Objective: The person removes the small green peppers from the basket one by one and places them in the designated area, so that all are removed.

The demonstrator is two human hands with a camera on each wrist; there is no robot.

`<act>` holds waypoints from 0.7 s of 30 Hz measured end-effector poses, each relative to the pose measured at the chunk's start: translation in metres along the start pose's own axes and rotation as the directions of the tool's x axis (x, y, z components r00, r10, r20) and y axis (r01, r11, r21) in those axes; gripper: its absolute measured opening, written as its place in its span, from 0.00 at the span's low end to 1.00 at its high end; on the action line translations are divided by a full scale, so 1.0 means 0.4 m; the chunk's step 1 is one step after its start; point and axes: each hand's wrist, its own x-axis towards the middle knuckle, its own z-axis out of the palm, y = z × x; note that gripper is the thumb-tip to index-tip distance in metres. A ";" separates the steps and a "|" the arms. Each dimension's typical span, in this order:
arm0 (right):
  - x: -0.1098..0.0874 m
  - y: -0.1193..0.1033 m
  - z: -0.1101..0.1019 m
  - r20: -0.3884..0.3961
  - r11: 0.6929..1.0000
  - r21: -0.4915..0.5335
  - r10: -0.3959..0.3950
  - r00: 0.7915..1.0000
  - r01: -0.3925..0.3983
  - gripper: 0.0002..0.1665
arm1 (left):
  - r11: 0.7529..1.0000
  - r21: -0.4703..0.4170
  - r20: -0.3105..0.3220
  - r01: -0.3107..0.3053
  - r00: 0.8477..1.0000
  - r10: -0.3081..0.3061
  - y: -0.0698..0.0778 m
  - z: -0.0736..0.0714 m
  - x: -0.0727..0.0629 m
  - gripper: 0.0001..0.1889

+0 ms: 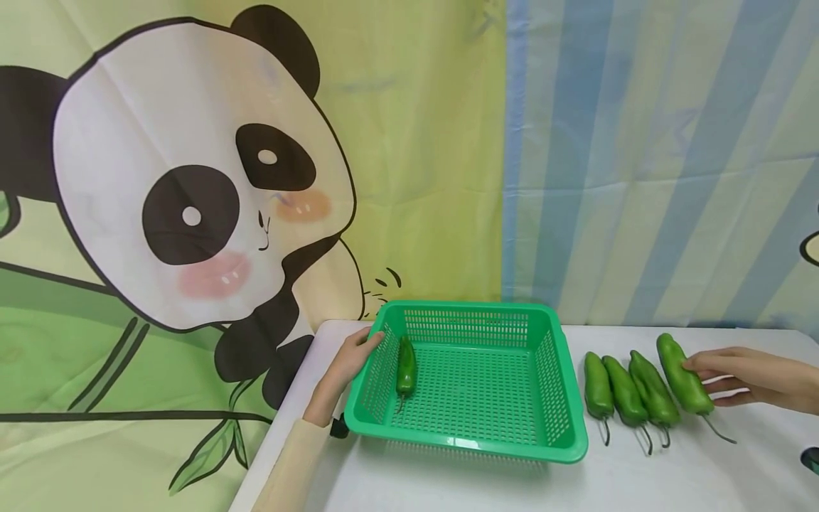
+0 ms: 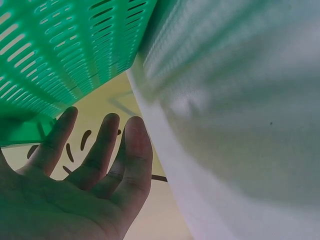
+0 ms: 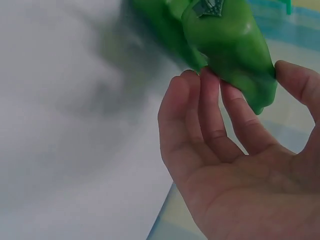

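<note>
A green plastic basket point(image 1: 463, 444) with slotted walls sits on the white table. My left hand point(image 1: 348, 359) holds its left rim, thumb over the edge; in the left wrist view the fingers point(image 2: 137, 155) extend loosely outside the slotted wall. One green pepper point(image 1: 406, 370) lies inside, along the left wall. To the right of the basket, my right hand point(image 1: 745, 377) pinches a long green pepper point(image 1: 681, 373) between thumb and fingers, its stem pointing toward me. Just left of it, three more green peppers point(image 1: 623, 391) lie side by side.
The white table point(image 1: 736, 469) ends at a hanging cloth point(image 1: 435, 178) with a panda print and blue stripes. A small dark object point(image 1: 811, 459) shows at the right edge of the head view.
</note>
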 end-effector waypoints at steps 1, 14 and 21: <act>0.003 0.008 -0.003 -0.010 1.000 -0.016 0.011 1.000 -0.011 0.34 | 1.000 -0.001 0.000 0.002 1.000 -0.002 0.000 0.000 0.000 0.24; 0.056 0.084 0.008 -0.030 0.982 -0.127 0.137 0.990 -0.140 0.47 | 1.000 -0.006 0.005 0.005 1.000 -0.005 0.003 0.000 -0.002 0.24; 0.068 0.075 0.016 -0.022 0.983 -0.129 0.126 0.992 -0.128 0.45 | 1.000 -0.011 0.013 0.000 1.000 0.000 -0.002 0.000 0.003 0.25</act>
